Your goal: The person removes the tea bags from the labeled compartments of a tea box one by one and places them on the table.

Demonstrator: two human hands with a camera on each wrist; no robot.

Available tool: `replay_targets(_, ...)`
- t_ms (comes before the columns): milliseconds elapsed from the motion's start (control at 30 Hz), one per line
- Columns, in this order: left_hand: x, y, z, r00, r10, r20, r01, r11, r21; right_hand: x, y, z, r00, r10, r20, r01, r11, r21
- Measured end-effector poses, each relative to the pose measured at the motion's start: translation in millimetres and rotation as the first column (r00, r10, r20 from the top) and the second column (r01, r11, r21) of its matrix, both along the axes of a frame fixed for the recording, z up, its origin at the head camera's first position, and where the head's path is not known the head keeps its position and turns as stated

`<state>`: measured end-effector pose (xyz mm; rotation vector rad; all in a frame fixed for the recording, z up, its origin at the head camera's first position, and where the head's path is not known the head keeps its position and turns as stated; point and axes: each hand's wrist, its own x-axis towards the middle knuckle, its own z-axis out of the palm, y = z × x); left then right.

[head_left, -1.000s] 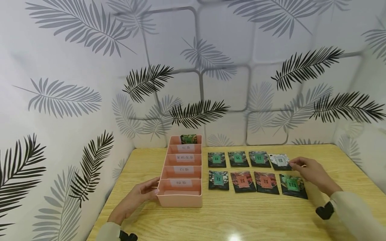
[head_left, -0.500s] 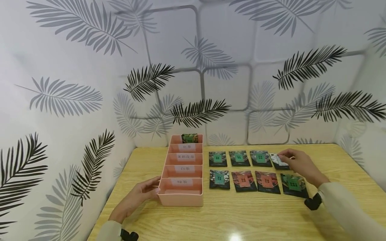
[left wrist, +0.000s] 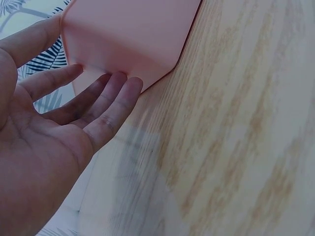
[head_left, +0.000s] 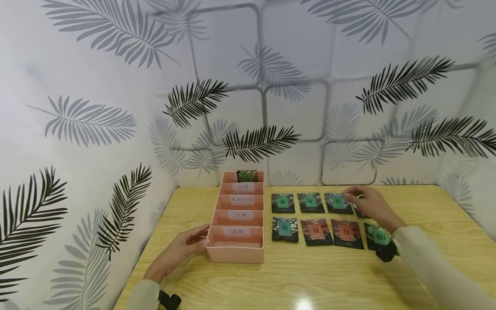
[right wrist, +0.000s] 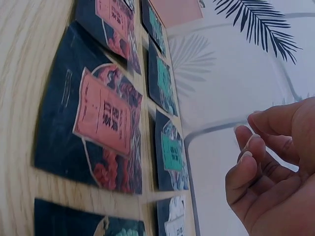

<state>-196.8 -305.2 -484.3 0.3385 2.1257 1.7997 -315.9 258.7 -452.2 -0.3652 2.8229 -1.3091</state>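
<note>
A pink divided box (head_left: pixel 236 255) with labelled compartments stands left of centre. My left hand (head_left: pixel 180 249) touches its left side near the front corner, fingertips against the outer wall in the left wrist view. Flat tea packets lie in two rows to the box's right. Over the back row's right end hovers my right hand (head_left: pixel 372 206), fingers loosely curled with nothing between them in the right wrist view. It partly hides a white-patterned packet (right wrist: pixel 174 223) and overlaps the edge of a green-labelled packet (head_left: pixel 338 201). Two red packets (head_left: pixel 346 234) lie in the front row.
One green packet (head_left: pixel 246 175) stands in the box's rearmost compartment. A green packet (head_left: pixel 377 237) ends the front row, partly covered by the right wrist. Behind the wooden table (head_left: pixel 294 275) rises a leaf-patterned wall (head_left: pixel 286 112).
My right hand has moved left, away from the white-patterned packet's right edge and over it toward the green-labelled one. That packet stays on the table. The left hand stays at the box.
</note>
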Motion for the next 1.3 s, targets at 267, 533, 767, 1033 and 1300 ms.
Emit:
replay_targets(267, -1.2, -2.4, 0.5, 1.000, 0.001, -0.001, -0.001, 1.000, -0.011, -12.6, -23, -3.2, 1.000, 0.015, -0.020, -0.015, 0.999, -0.034)
replay_targets(533, -0.5, -3.1, 3.3, 1.000, 0.007, 0.009, -0.007, 1.000, -0.011, -23.1, -47, 1.2, 0.999, 0.031, -0.014, -0.032, 0.997, -0.075)
replay_targets(767, 2.0, -3.2, 2.1, 1.000, 0.012, 0.021, -0.012, 1.000, -0.010, -30.5, -71, 7.0, 0.999, 0.042, -0.032, -0.045, 0.994, -0.101)
replay_targets(1033, 1.9, -3.1, -1.9, 1.000, 0.007, 0.023, -0.007, 1.000, -0.007, -37.4, -97, 5.2, 0.998, 0.062, -0.033, -0.066, 0.990, -0.124)
replay_targets(1300, 1.2, -1.4, 1.4, 1.000, 0.009, 0.007, -0.009, 1.000, -0.017, -46.6, -117, 2.9, 0.996, 0.085, -0.023, -0.088, 0.984, -0.152)
